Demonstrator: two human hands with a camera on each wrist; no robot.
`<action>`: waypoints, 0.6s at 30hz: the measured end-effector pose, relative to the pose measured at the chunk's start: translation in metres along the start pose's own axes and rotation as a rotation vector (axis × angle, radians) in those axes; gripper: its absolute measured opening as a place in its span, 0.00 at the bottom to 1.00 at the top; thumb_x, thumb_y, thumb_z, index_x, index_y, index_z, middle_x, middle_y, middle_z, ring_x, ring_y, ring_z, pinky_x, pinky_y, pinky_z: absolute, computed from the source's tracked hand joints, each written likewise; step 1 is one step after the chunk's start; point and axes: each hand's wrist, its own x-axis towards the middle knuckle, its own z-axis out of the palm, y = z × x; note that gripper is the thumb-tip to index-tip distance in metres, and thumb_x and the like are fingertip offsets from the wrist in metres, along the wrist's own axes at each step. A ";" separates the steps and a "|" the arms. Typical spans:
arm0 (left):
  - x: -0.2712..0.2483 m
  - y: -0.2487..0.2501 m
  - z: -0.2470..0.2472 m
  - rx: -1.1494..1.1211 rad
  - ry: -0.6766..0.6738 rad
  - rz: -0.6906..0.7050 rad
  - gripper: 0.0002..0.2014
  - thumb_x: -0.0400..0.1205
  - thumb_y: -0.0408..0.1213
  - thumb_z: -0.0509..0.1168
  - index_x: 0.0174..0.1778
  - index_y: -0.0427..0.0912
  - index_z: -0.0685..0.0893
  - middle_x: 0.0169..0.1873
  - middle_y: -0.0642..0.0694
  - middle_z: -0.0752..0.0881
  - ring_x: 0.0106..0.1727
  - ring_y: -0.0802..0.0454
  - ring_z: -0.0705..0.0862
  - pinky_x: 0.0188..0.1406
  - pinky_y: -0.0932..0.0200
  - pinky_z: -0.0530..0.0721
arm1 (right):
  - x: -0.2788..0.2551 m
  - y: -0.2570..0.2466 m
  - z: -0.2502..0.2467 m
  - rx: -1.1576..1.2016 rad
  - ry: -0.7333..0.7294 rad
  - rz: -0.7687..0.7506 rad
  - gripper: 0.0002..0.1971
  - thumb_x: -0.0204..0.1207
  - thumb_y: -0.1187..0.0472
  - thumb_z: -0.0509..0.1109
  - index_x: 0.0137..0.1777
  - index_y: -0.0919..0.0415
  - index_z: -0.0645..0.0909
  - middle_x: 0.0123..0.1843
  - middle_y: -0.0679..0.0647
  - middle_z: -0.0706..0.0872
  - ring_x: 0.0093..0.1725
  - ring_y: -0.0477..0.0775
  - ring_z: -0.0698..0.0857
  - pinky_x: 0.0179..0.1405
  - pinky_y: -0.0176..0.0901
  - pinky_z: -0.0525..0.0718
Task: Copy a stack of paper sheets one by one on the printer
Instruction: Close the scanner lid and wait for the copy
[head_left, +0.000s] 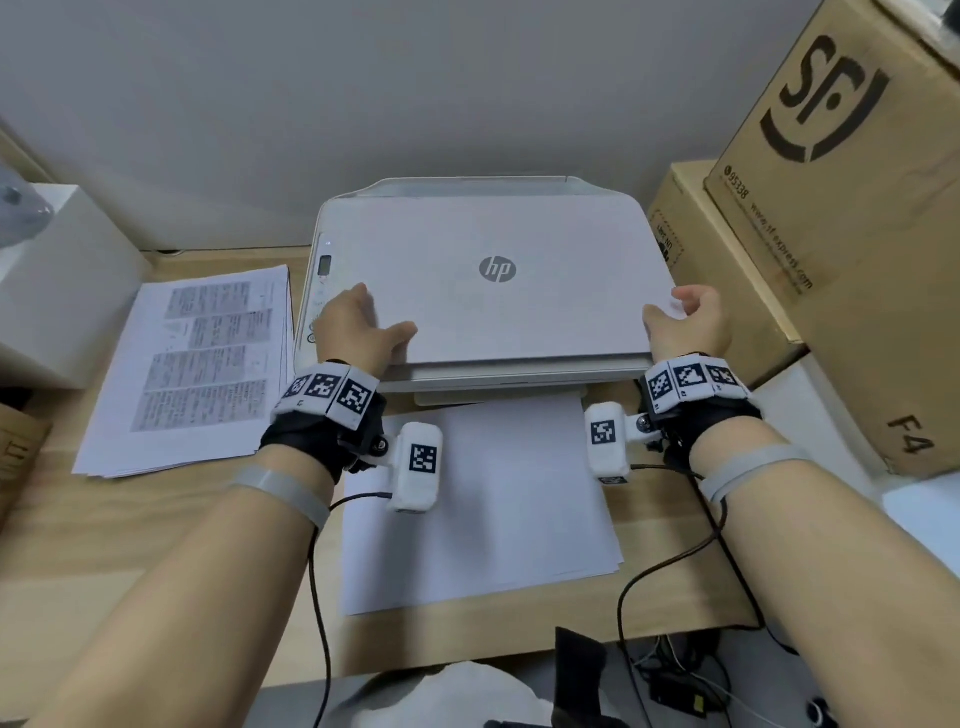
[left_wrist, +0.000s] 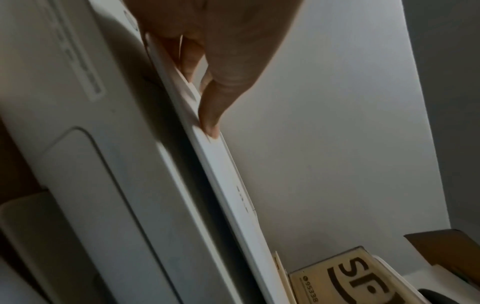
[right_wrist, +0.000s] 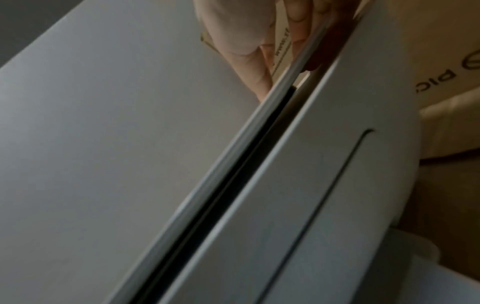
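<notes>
A white HP printer (head_left: 363, 382) stands at the back of the wooden table, its scanner lid (head_left: 493, 280) nearly flat. My left hand (head_left: 358, 327) grips the lid's front left corner, thumb on top. In the left wrist view its fingers (left_wrist: 192, 55) curl under the lid edge (left_wrist: 226, 174). My right hand (head_left: 685, 322) grips the front right corner. The right wrist view shows a dark gap between the lid (right_wrist: 116, 144) and the printer body (right_wrist: 324, 185). A stack of printed sheets (head_left: 197, 364) lies left of the printer. Blank-looking sheets (head_left: 483, 499) lie in front of it.
Large cardboard boxes (head_left: 857, 208) crowd the printer's right side. A white box (head_left: 57, 280) stands at the far left. The printer's control panel (head_left: 323, 280) runs along its left edge. Black cables (head_left: 649, 571) trail from my wrists over the table's front edge.
</notes>
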 end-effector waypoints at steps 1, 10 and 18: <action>0.000 0.001 0.002 0.030 0.003 -0.004 0.29 0.77 0.42 0.73 0.70 0.32 0.75 0.64 0.39 0.79 0.69 0.42 0.74 0.67 0.51 0.69 | 0.000 0.002 0.000 -0.049 -0.012 -0.027 0.17 0.71 0.60 0.73 0.59 0.59 0.78 0.61 0.54 0.79 0.55 0.54 0.80 0.53 0.44 0.78; -0.001 -0.004 0.014 0.183 0.024 -0.024 0.25 0.76 0.47 0.72 0.59 0.32 0.75 0.60 0.38 0.78 0.70 0.36 0.65 0.65 0.41 0.70 | -0.003 0.007 -0.001 -0.351 -0.050 -0.122 0.18 0.71 0.50 0.71 0.58 0.56 0.77 0.64 0.51 0.76 0.68 0.56 0.69 0.65 0.48 0.63; -0.003 -0.012 0.014 0.228 0.009 0.039 0.27 0.78 0.51 0.69 0.61 0.33 0.73 0.65 0.39 0.76 0.69 0.36 0.65 0.63 0.42 0.69 | -0.002 -0.001 0.008 -0.645 -0.309 -0.122 0.25 0.82 0.48 0.51 0.79 0.43 0.58 0.83 0.53 0.52 0.80 0.58 0.54 0.77 0.58 0.54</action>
